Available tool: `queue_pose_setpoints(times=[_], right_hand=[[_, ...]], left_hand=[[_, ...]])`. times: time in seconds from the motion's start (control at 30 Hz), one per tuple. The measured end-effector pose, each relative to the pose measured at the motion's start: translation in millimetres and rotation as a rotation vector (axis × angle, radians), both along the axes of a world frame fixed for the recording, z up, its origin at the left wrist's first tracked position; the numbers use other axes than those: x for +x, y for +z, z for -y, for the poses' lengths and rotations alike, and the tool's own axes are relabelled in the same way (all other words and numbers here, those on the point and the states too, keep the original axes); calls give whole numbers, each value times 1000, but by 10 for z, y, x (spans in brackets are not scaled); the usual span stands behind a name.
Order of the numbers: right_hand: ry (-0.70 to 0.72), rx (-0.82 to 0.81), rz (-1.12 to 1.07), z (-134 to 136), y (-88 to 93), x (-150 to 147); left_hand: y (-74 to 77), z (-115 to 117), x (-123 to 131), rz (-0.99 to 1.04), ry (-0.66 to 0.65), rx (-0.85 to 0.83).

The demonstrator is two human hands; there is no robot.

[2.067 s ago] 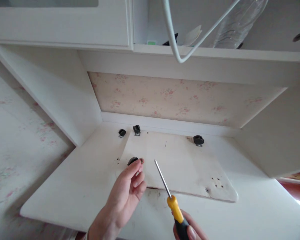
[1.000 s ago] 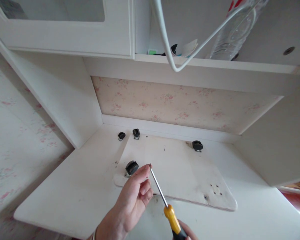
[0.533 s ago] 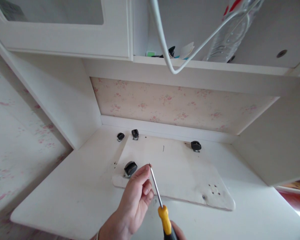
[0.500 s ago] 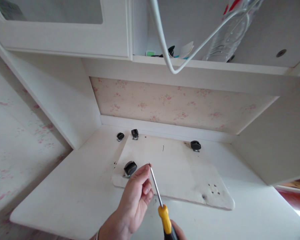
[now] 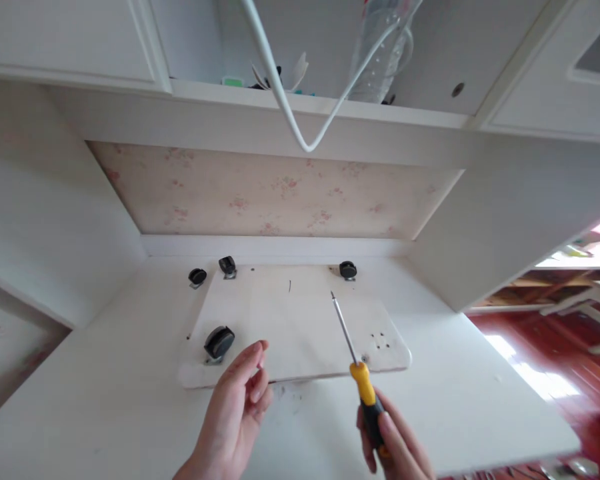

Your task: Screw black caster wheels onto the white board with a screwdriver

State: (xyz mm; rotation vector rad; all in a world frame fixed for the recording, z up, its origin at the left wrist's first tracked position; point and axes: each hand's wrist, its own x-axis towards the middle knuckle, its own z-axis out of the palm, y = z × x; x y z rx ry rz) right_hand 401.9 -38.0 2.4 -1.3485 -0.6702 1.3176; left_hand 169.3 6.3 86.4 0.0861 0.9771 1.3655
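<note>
My right hand (image 5: pixel 397 433) grips the black-and-yellow handle of a screwdriver (image 5: pixel 363 383), its metal tip pointing up and away over the white board (image 5: pixel 305 333). My left hand (image 5: pixel 237 400) is closed in a pinch near the board's front edge; whatever sits between thumb and finger is too small to make out. Close to the left hand, a black caster (image 5: pixel 220 343) stands on the board's front left corner. Two more casters stand at the back corners, one on the left (image 5: pixel 227 267) and one on the right (image 5: pixel 348 270). Screw holes (image 5: pixel 380 340) mark the front right corner.
The board lies on a white desk (image 5: pixel 480 393). A loose caster (image 5: pixel 197 277) rests left of the board. Overhead, a white cable (image 5: pixel 280 87) hangs before a shelf (image 5: pixel 330 107) holding a plastic bottle (image 5: pixel 380 60). Side panels (image 5: pixel 520 200) flank the desk.
My hands have moved apart: the screwdriver tip has left the left fingertips and shifted right. The view has swung right, bringing the floor and more of the right hand into sight.
</note>
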Motion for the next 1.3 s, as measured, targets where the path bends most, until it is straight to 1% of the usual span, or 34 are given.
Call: queue_pose_setpoints(times=[0.07,0.13,0.2,0.3,0.43,0.57,0.7,0.93,1.1,1.3], right_hand=[[-51,22,122,-179,103,344],[-86,15,221,-358,198,623],[-56,-3,318,-524,262,810],[-33,-31,414,-734,284,953],[-29,-69,455,-936,250,1037],[32,-51,547,-1067,260,1094],[83,-16,671,-1179,294,1140],[176,11,791,-1333,386,1264],[180,6,828,-1373,465,1306],[165,-9,796,-1357,471,1307]], left_hand=[[-71,23,-15,-3,8,-28],[-118,43,-23,7,11,-62],[-148,58,-26,23,11,-85],[-200,74,-33,22,23,-133],[-302,104,-57,6,43,-174],[-366,136,-70,3,64,-181],[-354,146,-55,7,60,-181],[-278,180,-14,-41,-32,-169],[-319,184,10,-84,-20,-168],[-343,195,38,-72,-49,-172]])
